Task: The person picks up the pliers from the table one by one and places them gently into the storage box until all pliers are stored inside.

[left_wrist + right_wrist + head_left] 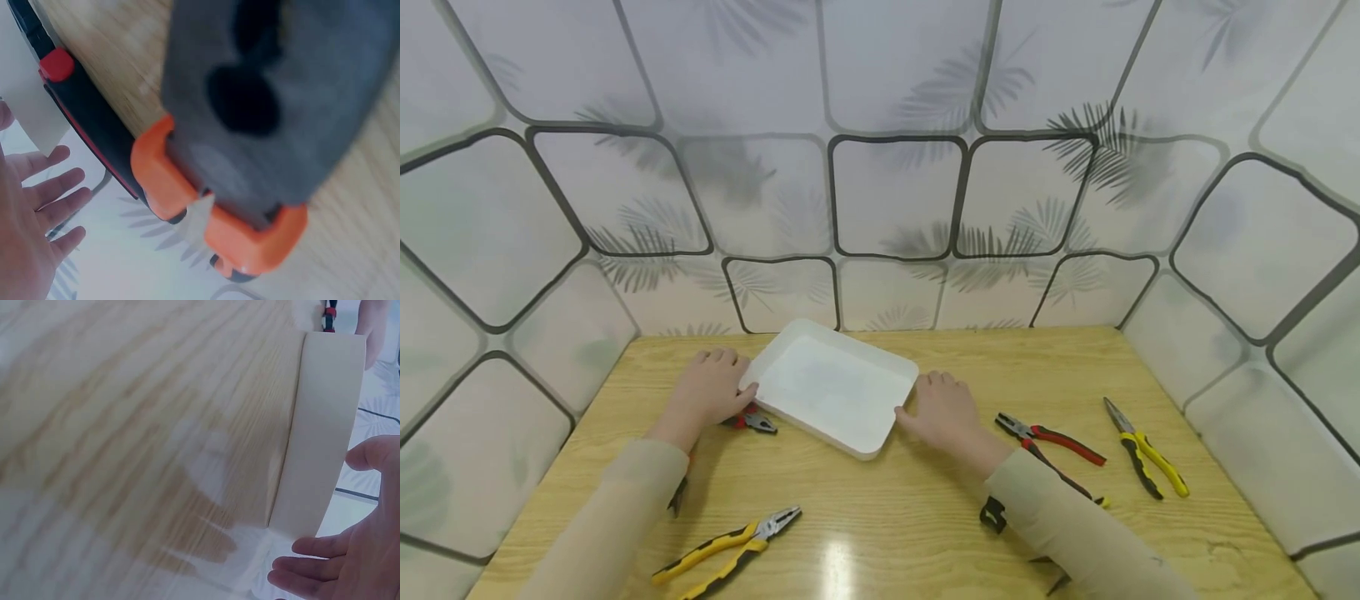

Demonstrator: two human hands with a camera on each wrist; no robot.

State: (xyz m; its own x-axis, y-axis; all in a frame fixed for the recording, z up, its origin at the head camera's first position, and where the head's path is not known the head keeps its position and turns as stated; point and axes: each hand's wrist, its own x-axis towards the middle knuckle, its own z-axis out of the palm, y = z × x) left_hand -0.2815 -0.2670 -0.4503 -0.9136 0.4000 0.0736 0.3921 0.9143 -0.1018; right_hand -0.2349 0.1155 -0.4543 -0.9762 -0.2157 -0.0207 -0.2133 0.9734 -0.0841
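A shallow white tray (831,387) sits at an angle on the wooden table. My left hand (711,387) is at its left corner, the thumb right at the rim; in the left wrist view its fingers (59,184) are spread and fairly straight. At the tray's right side is my right hand (943,408), with relaxed fingers and the thumb at the tray's edge. Below my left hand lie red-handled pliers (758,421), partly hidden. An orange-handled tool (169,175) shows large in the left wrist view, mostly covered by my forearm in the head view.
Yellow-and-black pliers (737,550) lie at the near left. Red-and-black pliers (1048,442) and yellow long-nose pliers (1142,450) lie at the right. Dark tool tips (1056,575) poke out beside the right sleeve. A patterned wall covering (895,200) encloses the table's back and sides.
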